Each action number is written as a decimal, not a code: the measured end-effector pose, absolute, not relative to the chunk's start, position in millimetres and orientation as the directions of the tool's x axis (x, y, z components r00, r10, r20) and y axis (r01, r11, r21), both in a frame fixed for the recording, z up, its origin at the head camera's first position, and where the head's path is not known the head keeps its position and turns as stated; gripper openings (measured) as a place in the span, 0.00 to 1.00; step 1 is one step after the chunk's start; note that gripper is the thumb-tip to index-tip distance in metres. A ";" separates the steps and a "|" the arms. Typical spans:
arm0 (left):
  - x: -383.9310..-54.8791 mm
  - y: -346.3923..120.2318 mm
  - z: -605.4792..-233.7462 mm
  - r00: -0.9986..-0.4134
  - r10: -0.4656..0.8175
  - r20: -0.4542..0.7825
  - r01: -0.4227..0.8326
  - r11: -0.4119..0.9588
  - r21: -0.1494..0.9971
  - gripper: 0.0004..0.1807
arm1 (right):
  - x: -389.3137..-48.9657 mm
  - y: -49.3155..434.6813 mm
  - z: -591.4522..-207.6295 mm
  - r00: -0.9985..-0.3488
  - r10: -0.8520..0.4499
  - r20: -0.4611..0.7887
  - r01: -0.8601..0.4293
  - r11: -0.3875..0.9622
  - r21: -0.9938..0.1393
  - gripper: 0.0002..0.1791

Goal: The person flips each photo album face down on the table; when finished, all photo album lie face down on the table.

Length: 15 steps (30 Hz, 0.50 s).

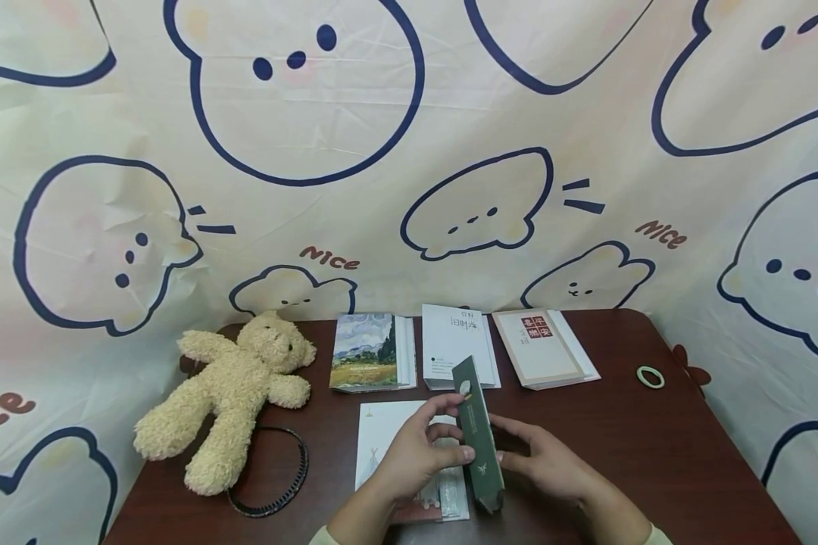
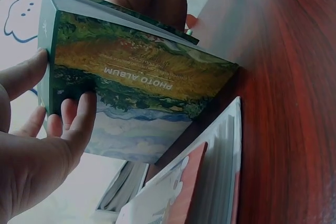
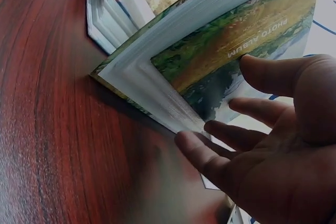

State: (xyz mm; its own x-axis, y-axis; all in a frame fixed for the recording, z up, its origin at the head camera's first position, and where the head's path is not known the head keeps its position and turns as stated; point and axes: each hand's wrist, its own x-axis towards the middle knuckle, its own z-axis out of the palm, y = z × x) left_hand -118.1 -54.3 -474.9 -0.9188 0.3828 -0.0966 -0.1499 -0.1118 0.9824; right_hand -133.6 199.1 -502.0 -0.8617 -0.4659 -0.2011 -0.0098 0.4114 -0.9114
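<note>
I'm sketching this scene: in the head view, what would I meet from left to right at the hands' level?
Teddy bear, black headband, left hand, green-spined photo album, right hand.

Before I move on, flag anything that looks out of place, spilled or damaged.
The teddy bear looks out of place: it sprawls askew, one foot apparently past the left edge of the table. Nothing appears spilled or damaged.

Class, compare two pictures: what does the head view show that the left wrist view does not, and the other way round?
Only the head view: the teddy bear and the black headband.

Only the left wrist view: the painted cover, with PHOTO ALBUM lettering, of the held album.

Both: that album's green spine, the left hand, the right hand, and the white album on the table.
</note>
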 end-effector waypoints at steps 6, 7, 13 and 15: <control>-117.7 -49.9 -474.7 -0.924 0.371 -0.096 -0.147 -0.112 0.983 0.39 | -131.7 200.8 -493.6 -0.850 -0.493 -0.186 0.016 0.328 -0.944 0.36; -117.7 -49.2 -474.7 -0.924 0.370 -0.097 -0.148 -0.113 0.982 0.39 | -131.5 201.3 -492.0 -0.845 -0.502 -0.184 0.026 0.306 -0.952 0.36; -117.4 -45.3 -475.3 -0.923 0.373 -0.098 -0.150 -0.113 0.982 0.39 | -130.5 204.8 -484.6 -0.833 -0.524 -0.176 0.069 0.218 -0.974 0.38; -117.4 -43.9 -475.8 -0.922 0.374 -0.098 -0.150 -0.113 0.982 0.39 | -130.5 206.6 -482.7 -0.835 -0.524 -0.169 0.073 0.199 -0.977 0.38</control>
